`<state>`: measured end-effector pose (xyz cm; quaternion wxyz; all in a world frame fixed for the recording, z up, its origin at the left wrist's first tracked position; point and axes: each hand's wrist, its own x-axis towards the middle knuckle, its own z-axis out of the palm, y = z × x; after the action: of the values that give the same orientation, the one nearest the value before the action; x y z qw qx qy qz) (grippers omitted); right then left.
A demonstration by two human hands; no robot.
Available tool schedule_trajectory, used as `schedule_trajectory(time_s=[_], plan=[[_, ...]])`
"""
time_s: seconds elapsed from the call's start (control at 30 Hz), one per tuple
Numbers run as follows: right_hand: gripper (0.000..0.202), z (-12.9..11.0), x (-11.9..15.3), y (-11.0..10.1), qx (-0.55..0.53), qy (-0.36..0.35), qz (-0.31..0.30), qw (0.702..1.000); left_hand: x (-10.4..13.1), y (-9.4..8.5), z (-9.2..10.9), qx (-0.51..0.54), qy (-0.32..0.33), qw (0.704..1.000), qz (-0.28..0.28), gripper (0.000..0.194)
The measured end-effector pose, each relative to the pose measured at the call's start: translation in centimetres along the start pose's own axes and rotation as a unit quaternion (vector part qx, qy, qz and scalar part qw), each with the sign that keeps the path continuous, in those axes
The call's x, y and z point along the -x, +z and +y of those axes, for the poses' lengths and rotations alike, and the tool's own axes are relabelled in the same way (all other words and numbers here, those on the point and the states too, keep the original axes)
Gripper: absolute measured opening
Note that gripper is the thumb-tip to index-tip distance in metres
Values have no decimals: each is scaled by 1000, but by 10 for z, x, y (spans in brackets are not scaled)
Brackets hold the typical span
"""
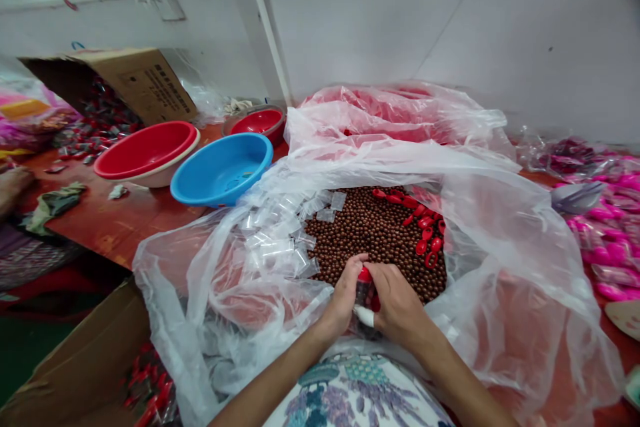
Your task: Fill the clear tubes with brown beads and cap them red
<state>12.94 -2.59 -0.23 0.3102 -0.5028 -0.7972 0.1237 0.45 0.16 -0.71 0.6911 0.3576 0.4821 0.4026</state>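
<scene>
My left hand [345, 293] and my right hand [397, 297] meet around a small clear container [363, 288] with a red top and dark contents. Something white covers one finger of my right hand. Both hands are closed on the container, at the near edge of a heap of brown balls [370, 227] in a large clear plastic bag [500, 240]. Left of the balls lie many small clear containers [280, 233]. Several red plastic pieces [427, 233] rest on the balls at the right.
A blue basin [223, 170], a red basin [150, 150] and an open cardboard box [145, 87] stand at the back left. Pink packets [613, 233] lie at the right. Another box [85, 353] is low at the left. A person's arm [13, 187] shows at the left edge.
</scene>
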Motion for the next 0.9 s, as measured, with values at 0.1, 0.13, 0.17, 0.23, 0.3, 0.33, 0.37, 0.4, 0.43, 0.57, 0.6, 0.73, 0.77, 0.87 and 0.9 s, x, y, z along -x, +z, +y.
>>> schedule_trajectory(time_s=[0.1, 0.13, 0.17, 0.23, 0.3, 0.33, 0.37, 0.4, 0.43, 0.57, 0.6, 0.73, 0.77, 0.87, 0.9], plan=[[54, 0, 1, 1, 17, -22, -7, 1000, 3, 0, -3, -4, -9, 1000, -16, 44], [54, 0, 2, 1, 20, -26, -5, 999, 4, -1, -3, -9, -11, 999, -29, 44], [54, 0, 2, 1, 20, -27, -1, 999, 5, -3, -1, -25, -13, 998, -48, 44], [53, 0, 4, -3, 13, -10, 2, 1000, 1, -9, 7, -96, -14, 989, -111, 44], [51, 0, 6, -12, 3, 29, -21, 999, -11, -17, 23, -200, 10, 968, -151, 47], [51, 1, 7, -18, -2, 46, -51, 998, -21, -21, 32, -257, 46, 955, -140, 48], [52, 2, 8, -24, -6, 56, -92, 994, -33, -26, 43, -311, 96, 939, -108, 48], [56, 4, 9, -30, -7, 57, -138, 989, -46, -30, 53, -366, 157, 916, -50, 45], [61, 6, 10, -36, -8, 52, -181, 982, -61, -34, 63, -425, 217, 879, 13, 42], [73, 25, -5, -51, -19, 52, -228, 972, -120, -44, 85, -592, 264, 747, 149, 35], [66, 33, -15, -52, -20, 62, -205, 977, -131, -45, 86, -603, 260, 739, 153, 34], [40, 80, -71, -47, 75, 120, -53, 989, -146, -41, 86, -605, 267, 735, 145, 32], [44, 92, -85, -44, 95, 134, -33, 986, -144, -40, 85, -604, 273, 736, 140, 32], [48, 122, -120, -35, 126, 161, 1, 979, -128, -42, 79, -548, 282, 781, 105, 35], [48, 128, -127, -31, 132, 165, 7, 977, -121, -44, 75, -512, 272, 810, 88, 35]])
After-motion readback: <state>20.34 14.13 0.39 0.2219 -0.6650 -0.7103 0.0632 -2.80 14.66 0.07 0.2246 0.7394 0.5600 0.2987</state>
